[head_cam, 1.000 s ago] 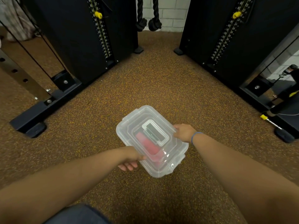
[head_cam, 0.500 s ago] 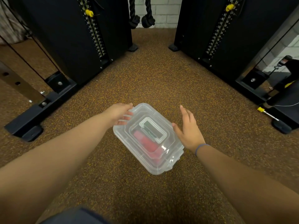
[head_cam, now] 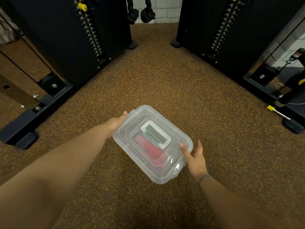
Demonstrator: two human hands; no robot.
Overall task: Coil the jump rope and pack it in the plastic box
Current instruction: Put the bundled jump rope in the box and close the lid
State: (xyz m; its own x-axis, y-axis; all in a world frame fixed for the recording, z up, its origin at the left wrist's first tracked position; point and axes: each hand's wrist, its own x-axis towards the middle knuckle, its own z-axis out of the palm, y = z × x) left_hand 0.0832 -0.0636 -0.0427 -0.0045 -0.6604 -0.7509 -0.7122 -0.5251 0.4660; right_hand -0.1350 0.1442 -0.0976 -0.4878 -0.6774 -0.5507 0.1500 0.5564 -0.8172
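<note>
The clear plastic box (head_cam: 165,172) lies on the speckled floor with its lid on and a white carry handle (head_cam: 156,134) folded flat on top. Through the lid I see the red handles of the jump rope (head_cam: 153,151); the cord itself is not clearly visible. My left hand (head_cam: 118,122) grips the box's far left corner, its fingers hidden behind the rim. At the box's near right side, my right hand (head_cam: 195,161) has its fingers spread and the index fingertip resting on the lid's edge.
Black weight-stack machines stand at the left (head_cam: 66,38) and right (head_cam: 222,30), with a floor strip running between them to the wall. A black frame foot (head_cam: 33,116) lies left of the box. Knotted black ropes (head_cam: 142,14) hang at the back. A yellow-tipped bar (head_cam: 277,111) lies at the right.
My left hand moved from the box's near side to its far left corner and took hold. My right hand let go of the far right side and slid down toward the near right edge.
</note>
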